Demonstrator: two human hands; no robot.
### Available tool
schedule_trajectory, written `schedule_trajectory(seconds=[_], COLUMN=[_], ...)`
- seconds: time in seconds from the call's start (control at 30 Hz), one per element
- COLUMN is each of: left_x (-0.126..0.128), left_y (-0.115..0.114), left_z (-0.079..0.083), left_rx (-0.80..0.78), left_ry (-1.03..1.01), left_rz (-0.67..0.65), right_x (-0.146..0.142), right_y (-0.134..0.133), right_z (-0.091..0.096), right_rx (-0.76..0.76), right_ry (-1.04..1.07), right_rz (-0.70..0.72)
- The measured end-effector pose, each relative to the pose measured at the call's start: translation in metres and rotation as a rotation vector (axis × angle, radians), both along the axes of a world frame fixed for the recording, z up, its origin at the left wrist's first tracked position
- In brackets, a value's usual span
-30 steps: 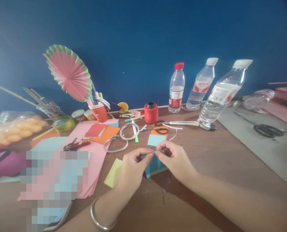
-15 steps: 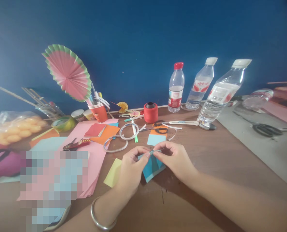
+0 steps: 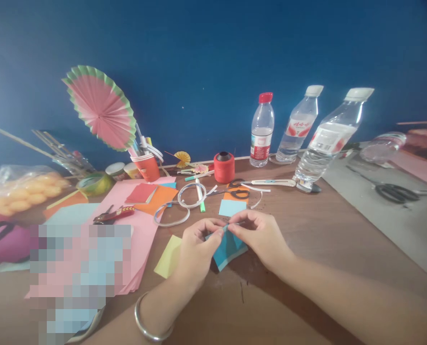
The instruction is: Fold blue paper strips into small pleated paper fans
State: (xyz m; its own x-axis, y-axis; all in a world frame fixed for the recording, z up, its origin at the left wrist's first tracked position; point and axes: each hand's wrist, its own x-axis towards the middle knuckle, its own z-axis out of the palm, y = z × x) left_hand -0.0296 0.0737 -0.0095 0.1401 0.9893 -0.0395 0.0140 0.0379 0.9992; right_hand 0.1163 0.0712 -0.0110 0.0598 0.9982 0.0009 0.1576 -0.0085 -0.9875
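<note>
A teal paper square (image 3: 227, 250) is held just above the brown table (image 3: 306, 230) between both hands. My left hand (image 3: 195, 254), with a metal bangle on the wrist, pinches its upper left edge. My right hand (image 3: 261, 237) pinches the top edge next to it, fingertips nearly touching those of the left. A yellow paper square (image 3: 167, 256) lies just left of my left hand. A light blue square (image 3: 232, 207) lies just beyond my fingers.
Pink and orange sheets (image 3: 141, 211), pliers (image 3: 112, 214), white rings (image 3: 184, 199), a green marker (image 3: 201, 196), scissors (image 3: 236, 191) and a red thread spool (image 3: 224, 167) crowd the back. Three water bottles (image 3: 317, 139) stand right. A paper fan (image 3: 100, 108) rises from a cup. More scissors (image 3: 393, 191) lie far right.
The two hands have shifted slightly while working the top edge of the teal paper; the paper sits a little lower and left than a second ago. Nothing else moved.
</note>
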Motion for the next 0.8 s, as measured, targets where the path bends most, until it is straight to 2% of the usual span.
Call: schedule_trajectory(seconds=[0.4, 0.63, 0.8], left_x=[0.0003, 0.0003, -0.0011], left_y=[0.0012, -0.0018, -0.0005], left_z=[0.0032, -0.0009, -0.0041], left_rx=[-0.02, -0.015, -0.003], left_ry=[-0.03, -0.133, -0.164], left_rz=[-0.048, -0.045, -0.023], right_x=[-0.0004, 0.0014, 0.0021], right_y=[0.0004, 0.0033, 0.0039], right_z=[-0.0001, -0.0057, -0.0046], right_rx=[-0.016, 0.029, 0.057], right_ry=[0.008, 0.176, 0.224], right_rz=[0.0, 0.046, 0.091])
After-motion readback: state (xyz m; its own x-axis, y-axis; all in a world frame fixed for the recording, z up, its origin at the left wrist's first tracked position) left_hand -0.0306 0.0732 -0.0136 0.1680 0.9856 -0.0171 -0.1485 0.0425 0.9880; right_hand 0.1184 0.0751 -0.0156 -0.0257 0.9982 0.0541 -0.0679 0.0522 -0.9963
